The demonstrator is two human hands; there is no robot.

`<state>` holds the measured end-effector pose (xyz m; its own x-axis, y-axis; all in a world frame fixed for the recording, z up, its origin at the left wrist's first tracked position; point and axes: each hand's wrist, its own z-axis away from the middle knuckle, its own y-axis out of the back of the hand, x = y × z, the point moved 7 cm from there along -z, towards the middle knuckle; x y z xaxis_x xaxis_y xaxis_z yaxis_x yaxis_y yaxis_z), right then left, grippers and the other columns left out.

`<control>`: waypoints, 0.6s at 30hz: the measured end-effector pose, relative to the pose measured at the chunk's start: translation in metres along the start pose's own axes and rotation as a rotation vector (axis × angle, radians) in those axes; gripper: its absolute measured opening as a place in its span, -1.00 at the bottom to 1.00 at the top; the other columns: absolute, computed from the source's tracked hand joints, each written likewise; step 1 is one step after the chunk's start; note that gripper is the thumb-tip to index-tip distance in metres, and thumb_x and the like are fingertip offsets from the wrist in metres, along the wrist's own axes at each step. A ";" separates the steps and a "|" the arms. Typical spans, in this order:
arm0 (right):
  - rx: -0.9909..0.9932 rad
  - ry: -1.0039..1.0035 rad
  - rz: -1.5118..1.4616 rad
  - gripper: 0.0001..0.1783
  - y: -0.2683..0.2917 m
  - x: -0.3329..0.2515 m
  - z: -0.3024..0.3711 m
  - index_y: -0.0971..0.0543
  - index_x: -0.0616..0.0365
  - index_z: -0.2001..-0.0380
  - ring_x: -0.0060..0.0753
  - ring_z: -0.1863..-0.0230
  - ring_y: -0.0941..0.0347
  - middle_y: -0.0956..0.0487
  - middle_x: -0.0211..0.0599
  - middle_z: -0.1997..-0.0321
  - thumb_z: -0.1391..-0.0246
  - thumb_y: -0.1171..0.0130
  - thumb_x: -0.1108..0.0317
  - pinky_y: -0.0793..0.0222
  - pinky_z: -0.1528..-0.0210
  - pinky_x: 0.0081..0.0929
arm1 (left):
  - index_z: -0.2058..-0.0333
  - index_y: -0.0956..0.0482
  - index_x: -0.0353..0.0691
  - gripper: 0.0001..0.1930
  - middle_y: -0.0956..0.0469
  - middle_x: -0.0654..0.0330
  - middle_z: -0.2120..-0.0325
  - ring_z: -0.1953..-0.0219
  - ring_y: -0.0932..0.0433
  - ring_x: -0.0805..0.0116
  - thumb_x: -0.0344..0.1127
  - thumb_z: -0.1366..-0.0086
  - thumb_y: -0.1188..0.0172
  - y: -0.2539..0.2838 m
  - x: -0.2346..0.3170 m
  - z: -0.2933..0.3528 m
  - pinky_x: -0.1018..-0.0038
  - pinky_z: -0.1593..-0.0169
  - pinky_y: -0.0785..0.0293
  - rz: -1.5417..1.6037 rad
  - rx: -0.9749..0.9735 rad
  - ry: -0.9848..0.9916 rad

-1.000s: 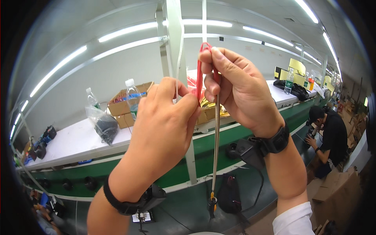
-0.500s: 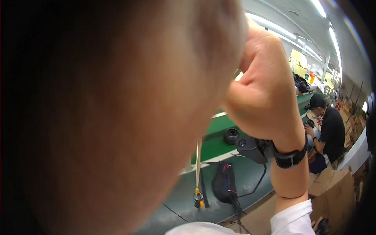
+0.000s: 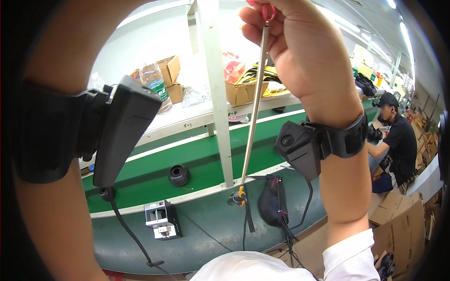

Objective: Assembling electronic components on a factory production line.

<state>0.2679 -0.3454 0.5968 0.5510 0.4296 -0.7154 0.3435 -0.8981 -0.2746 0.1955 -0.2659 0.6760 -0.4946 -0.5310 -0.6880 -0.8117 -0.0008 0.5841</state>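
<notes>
Hanging below the right hand (image 3: 304, 54): slender metal spring (image 3: 256, 105).

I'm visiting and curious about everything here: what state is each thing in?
Slim metal rod: slanting.
Red cord: looped at the rod's top.
Right grip: fingers curled beside the cord; whether pinching, cut off.
Left grip: out of view.
Clear bottle: upright, cap unclear.
Cardboard box: open, filled.
Black pouch: lying down.
Right wrist device: strapped on.

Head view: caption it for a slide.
Right hand at the red cord atop a long coil spring, before a green conveyor belt.
</notes>
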 end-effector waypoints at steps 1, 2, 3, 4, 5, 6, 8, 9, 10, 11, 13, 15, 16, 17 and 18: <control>-0.205 0.035 -0.223 -0.81 -0.005 -0.001 0.000 -0.55 0.16 0.42 -0.63 0.35 -0.42 -0.48 -0.44 0.40 -0.16 -0.26 0.27 -0.39 0.22 -0.53 | 0.33 -0.56 -0.28 -0.88 -0.56 0.09 0.43 0.35 -0.54 0.16 -0.34 -0.31 -0.18 -0.013 -0.006 0.001 0.32 0.27 -0.49 -0.002 0.000 0.003; -0.113 0.054 -0.127 -0.78 0.006 0.001 -0.003 -0.54 0.14 0.45 -0.62 0.39 -0.42 -0.47 -0.46 0.44 -0.18 -0.27 0.26 -0.42 0.25 -0.53 | 0.32 -0.57 -0.28 -0.87 -0.56 0.09 0.44 0.38 -0.54 0.18 -0.33 -0.30 -0.20 -0.025 -0.006 -0.001 0.32 0.28 -0.49 -0.010 0.331 -0.114; -0.132 0.064 -0.153 -0.78 0.003 0.003 -0.004 -0.54 0.14 0.45 -0.62 0.39 -0.42 -0.47 -0.46 0.44 -0.18 -0.27 0.26 -0.42 0.25 -0.53 | 0.32 -0.57 -0.28 -0.86 -0.56 0.10 0.45 0.42 -0.54 0.20 -0.32 -0.29 -0.21 -0.010 0.000 0.010 0.32 0.29 -0.50 -0.070 0.611 -0.223; -0.039 0.082 -0.118 -0.77 0.014 0.014 -0.012 -0.55 0.16 0.45 -0.62 0.42 -0.42 -0.47 -0.47 0.45 -0.19 -0.28 0.24 -0.43 0.27 -0.54 | 0.32 -0.57 -0.28 -0.86 -0.56 0.10 0.45 0.42 -0.54 0.20 -0.32 -0.29 -0.21 -0.009 0.009 0.010 0.32 0.29 -0.50 -0.077 0.610 -0.226; 0.058 0.101 -0.076 -0.75 0.015 0.016 -0.018 -0.56 0.17 0.44 -0.62 0.44 -0.43 -0.47 -0.47 0.47 -0.19 -0.29 0.23 -0.44 0.28 -0.55 | 0.32 -0.57 -0.28 -0.86 -0.56 0.10 0.45 0.43 -0.54 0.22 -0.31 -0.29 -0.22 -0.010 0.012 0.004 0.32 0.30 -0.50 -0.046 0.544 -0.041; 0.247 0.086 0.028 -0.72 0.023 0.015 -0.015 -0.59 0.22 0.41 -0.61 0.48 -0.44 -0.50 -0.46 0.48 -0.19 -0.32 0.21 -0.46 0.32 -0.57 | 0.32 -0.57 -0.29 -0.85 -0.56 0.10 0.45 0.44 -0.55 0.24 -0.31 -0.29 -0.22 -0.014 0.007 0.000 0.32 0.31 -0.50 -0.013 0.473 0.142; 0.188 0.210 0.017 -0.69 0.026 0.014 -0.012 -0.61 0.28 0.36 -0.60 0.47 -0.46 -0.54 -0.41 0.45 -0.18 -0.34 0.19 -0.46 0.31 -0.58 | 0.32 -0.56 -0.29 -0.85 -0.57 0.10 0.45 0.44 -0.56 0.26 -0.31 -0.29 -0.23 -0.003 -0.005 -0.007 0.33 0.33 -0.50 0.134 0.370 0.136; 0.129 0.325 0.006 -0.65 0.027 0.013 -0.012 -0.63 0.33 0.31 -0.59 0.46 -0.48 -0.59 -0.36 0.42 -0.18 -0.35 0.18 -0.46 0.31 -0.59 | 0.31 -0.56 -0.28 -0.85 -0.57 0.10 0.45 0.45 -0.57 0.28 -0.32 -0.29 -0.23 -0.005 -0.009 -0.012 0.35 0.34 -0.51 0.283 0.259 0.133; 0.272 0.404 0.069 -0.72 0.033 0.013 -0.012 -0.62 0.31 0.30 -0.74 0.50 -0.44 -0.57 -0.47 0.47 -0.12 -0.36 0.27 -0.38 0.48 -0.66 | 0.31 -0.56 -0.28 -0.85 -0.57 0.10 0.45 0.45 -0.57 0.28 -0.32 -0.29 -0.23 -0.011 -0.006 -0.015 0.35 0.34 -0.51 0.280 0.258 0.134; 0.270 0.405 0.066 -0.72 0.034 0.013 -0.013 -0.62 0.31 0.30 -0.74 0.50 -0.44 -0.57 -0.47 0.47 -0.12 -0.36 0.27 -0.38 0.48 -0.66 | 0.32 -0.57 -0.30 -0.85 -0.59 0.09 0.46 0.44 -0.59 0.28 -0.32 -0.29 -0.23 -0.022 -0.013 -0.016 0.36 0.35 -0.51 0.514 0.311 0.274; 0.267 0.290 0.013 -0.77 0.038 0.015 -0.012 -0.61 0.33 0.35 -0.67 0.54 -0.43 -0.57 -0.37 0.48 -0.03 -0.31 0.34 -0.40 0.44 -0.62 | 0.33 -0.59 -0.31 -0.85 -0.60 0.09 0.46 0.43 -0.61 0.27 -0.33 -0.30 -0.23 -0.028 -0.022 -0.015 0.38 0.35 -0.52 0.743 0.365 0.413; 0.186 0.208 0.055 -0.75 0.044 0.020 -0.012 -0.61 0.30 0.31 -0.69 0.53 -0.43 -0.58 -0.40 0.44 -0.05 -0.36 0.32 -0.43 0.41 -0.62 | 0.34 -0.60 -0.32 -0.86 -0.61 0.08 0.47 0.41 -0.62 0.26 -0.35 -0.30 -0.22 -0.032 -0.019 -0.014 0.37 0.32 -0.53 0.695 0.348 0.250; 0.092 0.130 0.063 -0.72 0.040 0.021 -0.011 -0.61 0.28 0.27 -0.72 0.52 -0.43 -0.59 -0.43 0.39 -0.07 -0.41 0.29 -0.46 0.38 -0.61 | 0.35 -0.60 -0.33 -0.86 -0.61 0.07 0.48 0.41 -0.62 0.25 -0.36 -0.31 -0.21 -0.025 -0.016 -0.014 0.37 0.31 -0.53 0.644 0.333 0.170; 0.066 0.121 0.080 -0.70 0.036 0.015 -0.006 -0.61 0.26 0.27 -0.72 0.53 -0.39 -0.59 -0.43 0.38 -0.07 -0.43 0.28 -0.40 0.37 -0.64 | 0.35 -0.61 -0.33 -0.86 -0.62 0.07 0.48 0.40 -0.62 0.24 -0.37 -0.31 -0.20 -0.017 -0.013 -0.014 0.36 0.29 -0.53 0.590 0.318 0.091; 0.029 0.097 0.071 -0.69 0.034 0.013 -0.001 -0.61 0.27 0.25 -0.72 0.52 -0.38 -0.59 -0.44 0.36 -0.07 -0.44 0.27 -0.37 0.39 -0.65 | 0.36 -0.62 -0.34 -0.86 -0.62 0.07 0.49 0.40 -0.63 0.23 -0.38 -0.32 -0.19 -0.008 -0.009 -0.013 0.36 0.28 -0.54 0.533 0.303 0.011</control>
<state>0.2879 -0.3705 0.5792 0.6447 0.3710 -0.6683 0.2796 -0.9282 -0.2456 0.2106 -0.2719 0.6829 -0.8550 -0.4009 -0.3290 -0.5063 0.5074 0.6973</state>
